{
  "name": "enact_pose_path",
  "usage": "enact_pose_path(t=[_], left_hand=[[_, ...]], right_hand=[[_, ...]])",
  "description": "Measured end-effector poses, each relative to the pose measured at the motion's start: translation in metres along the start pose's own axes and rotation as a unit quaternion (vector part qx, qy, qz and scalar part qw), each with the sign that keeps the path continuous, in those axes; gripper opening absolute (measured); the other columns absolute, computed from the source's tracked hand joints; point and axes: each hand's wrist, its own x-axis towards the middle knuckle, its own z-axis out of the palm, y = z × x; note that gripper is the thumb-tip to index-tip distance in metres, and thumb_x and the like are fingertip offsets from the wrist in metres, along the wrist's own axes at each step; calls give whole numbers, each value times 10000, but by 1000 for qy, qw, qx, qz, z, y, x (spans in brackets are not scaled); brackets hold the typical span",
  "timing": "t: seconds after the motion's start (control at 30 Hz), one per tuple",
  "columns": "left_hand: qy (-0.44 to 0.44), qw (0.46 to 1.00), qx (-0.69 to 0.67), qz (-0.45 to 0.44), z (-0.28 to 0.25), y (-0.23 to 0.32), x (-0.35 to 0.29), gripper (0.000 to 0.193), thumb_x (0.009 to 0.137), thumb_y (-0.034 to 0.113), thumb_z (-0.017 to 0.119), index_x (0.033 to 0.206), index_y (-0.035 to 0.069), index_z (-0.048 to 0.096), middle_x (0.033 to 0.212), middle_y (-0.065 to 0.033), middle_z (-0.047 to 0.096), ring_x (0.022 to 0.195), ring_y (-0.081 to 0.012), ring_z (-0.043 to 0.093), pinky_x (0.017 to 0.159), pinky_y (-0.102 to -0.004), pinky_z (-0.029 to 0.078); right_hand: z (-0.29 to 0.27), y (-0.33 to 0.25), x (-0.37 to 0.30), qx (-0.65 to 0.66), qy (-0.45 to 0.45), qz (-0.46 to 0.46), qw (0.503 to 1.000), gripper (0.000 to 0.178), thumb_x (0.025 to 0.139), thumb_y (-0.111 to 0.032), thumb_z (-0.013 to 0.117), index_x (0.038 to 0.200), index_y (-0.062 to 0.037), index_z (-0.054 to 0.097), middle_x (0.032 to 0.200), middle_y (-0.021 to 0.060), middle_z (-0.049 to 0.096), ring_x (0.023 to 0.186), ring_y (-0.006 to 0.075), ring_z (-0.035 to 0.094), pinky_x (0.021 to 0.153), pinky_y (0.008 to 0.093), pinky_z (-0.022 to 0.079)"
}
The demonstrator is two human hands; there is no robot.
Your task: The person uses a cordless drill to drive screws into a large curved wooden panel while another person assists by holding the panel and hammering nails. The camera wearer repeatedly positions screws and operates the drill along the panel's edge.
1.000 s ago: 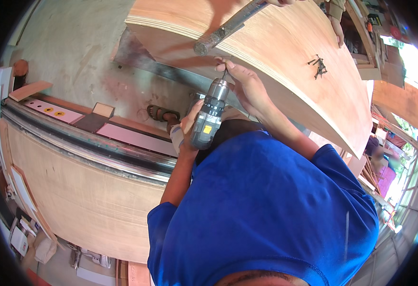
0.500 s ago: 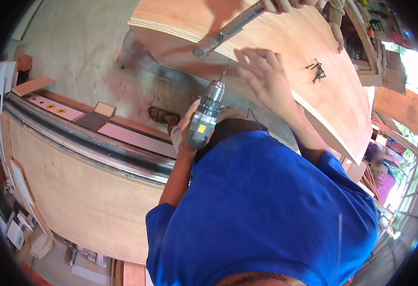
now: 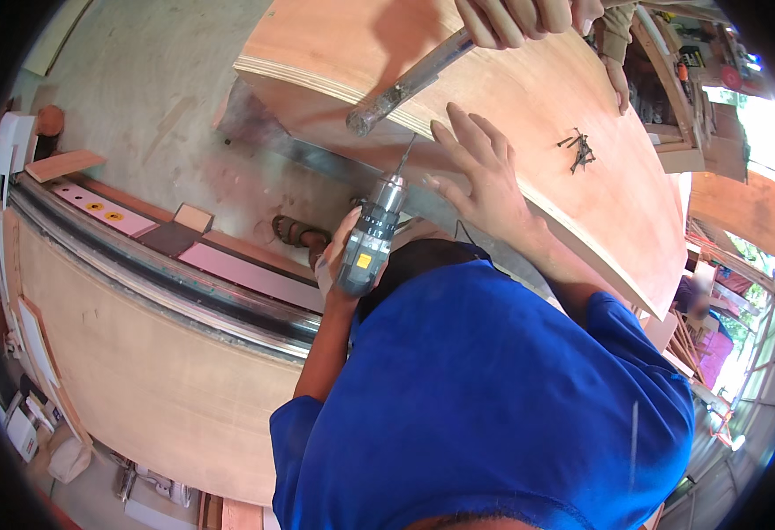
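My left hand (image 3: 339,254) is wrapped round a grey and black cordless drill (image 3: 368,243) with a yellow patch. Its thin bit points up at the layered edge of a curved plywood piece (image 3: 529,106); I cannot tell whether the tip touches. Beside the bit, my right hand (image 3: 483,177) is open with spread fingers, next to the plywood edge and holding nothing. Another person's hand (image 3: 520,19) grips a grey bar-like tool (image 3: 414,78) from the top, its worn, rounded end hanging just above the bit. Several dark screws (image 3: 580,150) lie on the plywood top.
At left runs a long table with a metal rail (image 3: 184,281), a pale panel (image 3: 167,371) and small wood offcuts (image 3: 65,165). My sandalled foot (image 3: 295,231) stands on the dusty floor. Another person's hand (image 3: 615,84) rests by the plywood's far edge. Shelving (image 3: 661,97) stands at right.
The drill and my left hand have shifted slightly down and left. My right hand's fingers have spread and moved a little lower. The other person's hand and bar-like tool have come further down into view.
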Motion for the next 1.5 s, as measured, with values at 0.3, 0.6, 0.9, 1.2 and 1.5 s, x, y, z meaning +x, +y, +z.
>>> enact_pose_path(t=[0.3, 0.6, 0.9, 1.2, 1.5], left_hand=[[-41, 996, 78, 17, -5, 9, 8, 705, 763, 147, 826, 1358, -45, 501, 1193, -180, 689, 941, -261, 725, 859, -351, 572], [-37, 998, -37, -19, -8, -11, -6, 677, 782, 191, 818, 1343, -40, 520, 1238, -202, 663, 1084, -298, 685, 973, -380, 521], [-22, 999, -43, 5, -2, -2, 14, 633, 779, 178, 809, 1300, -70, 549, 1196, -188, 666, 1104, -268, 664, 978, -358, 504], [-36, 992, -91, -76, 5, -15, 16, 634, 772, 251, 820, 1275, -40, 568, 1160, -174, 678, 1036, -254, 681, 916, -351, 525], [-82, 977, -153, -121, 12, -36, 4, 641, 822, 176, 785, 1348, 31, 449, 1244, -163, 609, 1104, -239, 629, 943, -392, 525]], right_hand=[[-40, 266, 93, -15, 239, 192, 952, 452, 951, -389, 609, 1155, 2, 705, 1081, 254, 705, 1051, 409, 668, 936, 448, 511], [-25, 380, 129, -148, 128, 303, 933, 495, 959, -440, 544, 1154, -18, 714, 1114, 268, 697, 1089, 418, 658, 938, 462, 508], [-5, 310, 157, -92, -64, 211, 971, 500, 959, -446, 526, 1157, -26, 712, 1128, 271, 694, 1098, 421, 655, 922, 467, 512], [-14, 272, 144, -73, -162, 192, 965, 506, 959, -452, 508, 1161, -34, 711, 1141, 274, 691, 1107, 423, 653, 906, 472, 516], [-30, 344, 125, -84, -10, 301, 950, 512, 960, -458, 491, 1164, -42, 709, 1155, 277, 687, 1116, 425, 651, 890, 476, 520]])
